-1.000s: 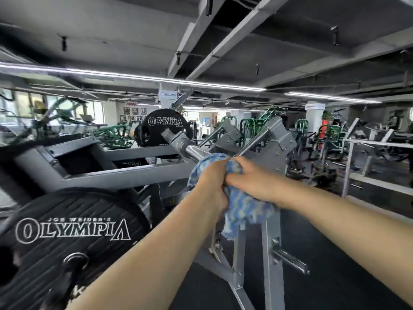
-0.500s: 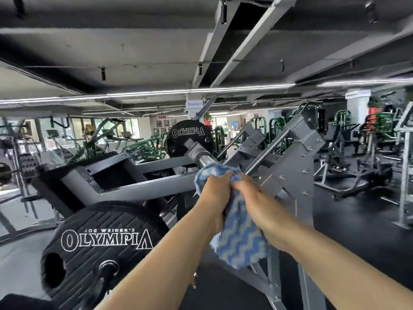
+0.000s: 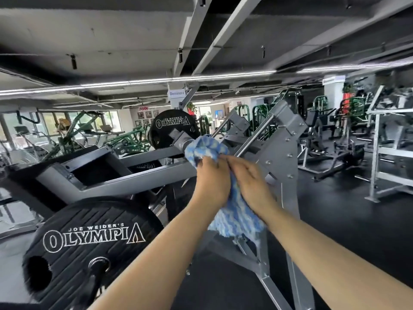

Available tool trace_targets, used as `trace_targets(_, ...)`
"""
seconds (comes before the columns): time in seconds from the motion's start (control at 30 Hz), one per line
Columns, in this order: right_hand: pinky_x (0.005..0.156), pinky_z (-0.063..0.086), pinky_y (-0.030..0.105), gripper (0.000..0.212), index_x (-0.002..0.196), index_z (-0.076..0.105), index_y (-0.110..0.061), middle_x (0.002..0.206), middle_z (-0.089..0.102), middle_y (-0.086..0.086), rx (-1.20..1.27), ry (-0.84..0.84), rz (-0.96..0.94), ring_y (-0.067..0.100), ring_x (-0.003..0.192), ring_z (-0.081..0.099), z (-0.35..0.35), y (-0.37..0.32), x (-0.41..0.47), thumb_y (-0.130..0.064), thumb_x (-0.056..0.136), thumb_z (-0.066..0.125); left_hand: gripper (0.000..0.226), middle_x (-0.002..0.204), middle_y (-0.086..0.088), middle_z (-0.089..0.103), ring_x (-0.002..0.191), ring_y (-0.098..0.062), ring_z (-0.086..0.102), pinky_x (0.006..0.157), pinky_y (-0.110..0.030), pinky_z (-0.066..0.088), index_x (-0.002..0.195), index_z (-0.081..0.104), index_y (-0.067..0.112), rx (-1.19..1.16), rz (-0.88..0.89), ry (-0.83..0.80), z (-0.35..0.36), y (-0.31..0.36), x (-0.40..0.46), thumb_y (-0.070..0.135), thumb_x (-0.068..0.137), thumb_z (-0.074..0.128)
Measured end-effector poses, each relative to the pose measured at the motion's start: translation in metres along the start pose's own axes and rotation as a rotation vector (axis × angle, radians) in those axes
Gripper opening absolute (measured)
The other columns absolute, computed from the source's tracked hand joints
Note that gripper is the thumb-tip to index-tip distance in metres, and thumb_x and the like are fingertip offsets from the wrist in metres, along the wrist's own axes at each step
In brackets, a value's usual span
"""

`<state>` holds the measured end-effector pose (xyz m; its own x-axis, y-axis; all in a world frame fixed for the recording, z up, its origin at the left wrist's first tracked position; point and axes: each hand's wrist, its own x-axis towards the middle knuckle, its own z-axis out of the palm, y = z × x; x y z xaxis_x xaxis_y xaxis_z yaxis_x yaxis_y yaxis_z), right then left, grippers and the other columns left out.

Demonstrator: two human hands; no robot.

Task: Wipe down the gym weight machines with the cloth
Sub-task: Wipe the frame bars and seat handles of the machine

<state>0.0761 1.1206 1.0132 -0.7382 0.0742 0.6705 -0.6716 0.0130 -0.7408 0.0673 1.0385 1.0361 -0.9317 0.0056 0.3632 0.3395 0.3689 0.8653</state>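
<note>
A blue and white patterned cloth (image 3: 206,146) is bunched over the end of a steel weight peg (image 3: 181,141) on the grey plate-loaded machine (image 3: 138,175). My left hand (image 3: 212,180) grips the upper part of the cloth against the peg. Beside it on the right, my right hand (image 3: 249,179) holds the cloth's lower part, which hangs down (image 3: 237,218) between my forearms. The peg's tip is hidden under the cloth.
A black Olympia weight plate (image 3: 89,247) sits low on the left, and another plate (image 3: 173,128) is loaded behind the peg. The grey upright frame (image 3: 283,139) stands just right of my hands. Green and grey machines fill the room beyond, on black rubber floor (image 3: 348,220).
The view has swung right and risen. Both hands stayed on the cloth at the peg; the right hand slid lower along the hanging part.
</note>
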Motion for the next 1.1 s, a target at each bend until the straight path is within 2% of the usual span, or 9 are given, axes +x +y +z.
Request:
trace_targets(0.07,0.070,0.044,0.005,0.028,0.094,0.067,-0.001,0.079,0.069,0.011,0.083,0.021,-0.073,-0.010,0.071,0.060,-0.002,0.006,-0.006,-0.003,0.097,0.040,0.029,0.099,-0.017,0.052,0.083,-0.026,0.052,0.070,-0.029,0.040,0.098,0.048,-0.001,0.184,0.238,0.135,0.002,0.001,-0.021,0.024,0.100,0.034)
trace_targets(0.13,0.079,0.043,0.007,0.030,0.095,0.066,-0.021,0.087,0.070,-0.011,0.094,-0.027,-0.130,-0.009,0.087,0.061,-0.006,0.016,-0.006,-0.014,0.092,0.037,0.025,0.093,-0.017,0.052,0.080,-0.028,0.051,0.067,-0.029,0.041,0.098,0.055,-0.002,0.382,0.476,0.283,0.004,-0.002,-0.036,0.016,0.097,0.038)
trace_targets(0.27,0.084,0.043,0.014,0.030,0.097,0.064,-0.025,0.094,0.068,-0.017,0.071,-0.109,-0.266,-0.001,0.095,0.061,-0.013,0.037,0.006,-0.024,0.091,0.035,0.029,0.100,-0.015,0.054,0.092,-0.030,0.054,0.077,-0.031,0.042,0.104,0.053,0.004,0.685,0.463,0.409,0.023,-0.013,-0.051,0.018,0.088,0.034)
trace_targets(0.4,0.081,0.049,0.033,0.033,0.104,0.062,-0.004,0.102,0.066,0.005,0.116,-0.248,-0.468,0.018,0.094,0.063,-0.019,0.057,0.023,-0.016,0.095,0.034,0.035,0.093,-0.016,0.054,0.088,-0.033,0.053,0.080,-0.036,0.044,0.098,0.049,0.005,0.839,0.541,0.623,0.046,-0.027,-0.052,0.006,0.070,0.028)
trace_targets(0.6,0.082,0.046,0.027,0.038,0.106,0.062,0.000,0.105,0.065,0.012,-0.007,-0.483,-0.506,0.015,0.097,0.060,-0.037,0.085,0.073,-0.024,0.093,0.035,0.035,0.116,-0.030,0.053,0.114,-0.045,0.045,0.101,-0.051,0.037,0.111,0.054,-0.004,1.159,0.202,0.899,0.079,-0.014,-0.038,0.006,0.079,0.047)
trace_targets(0.7,0.083,0.044,0.028,0.042,0.104,0.062,-0.001,0.109,0.063,0.005,-0.035,-0.621,-0.497,0.014,0.100,0.057,-0.034,0.099,0.094,-0.027,0.088,0.033,0.028,0.091,-0.020,0.062,0.084,-0.036,0.061,0.078,-0.041,0.051,0.092,0.063,0.001,1.428,0.085,0.896,0.077,-0.001,-0.035,0.006,0.076,0.040)
trace_targets(0.83,0.093,0.039,0.024,0.056,0.121,0.057,-0.001,0.124,0.056,0.015,-0.067,-0.776,-0.578,0.020,0.114,0.050,-0.036,0.102,0.110,-0.026,0.074,0.038,0.025,0.060,0.002,0.059,0.052,-0.016,0.058,0.051,-0.021,0.040,0.065,0.063,0.021,1.789,-0.284,0.609,0.077,0.032,-0.017,0.017,0.069,0.038)
trace_targets(0.93,0.104,0.030,0.022,0.059,0.134,0.045,-0.004,0.135,0.047,0.014,-0.166,-0.836,-0.691,0.017,0.124,0.039,-0.034,0.113,0.119,-0.020,0.077,0.053,0.047,0.092,-0.009,0.061,0.082,-0.024,0.062,0.070,-0.027,0.042,0.097,0.057,0.013,1.917,-0.383,0.578,0.084,0.031,0.000,0.001,0.074,0.017)
trace_targets(1.1,0.109,0.017,0.019,0.068,0.137,0.041,0.000,0.141,0.042,0.017,-0.274,-0.742,-0.757,0.028,0.134,0.034,-0.020,0.138,0.140,-0.007,0.077,0.070,0.030,0.117,-0.022,0.050,0.105,-0.034,0.054,0.091,-0.040,0.044,0.117,0.036,0.002,2.112,-0.490,0.488,0.094,0.012,0.036,0.005,0.092,0.019)
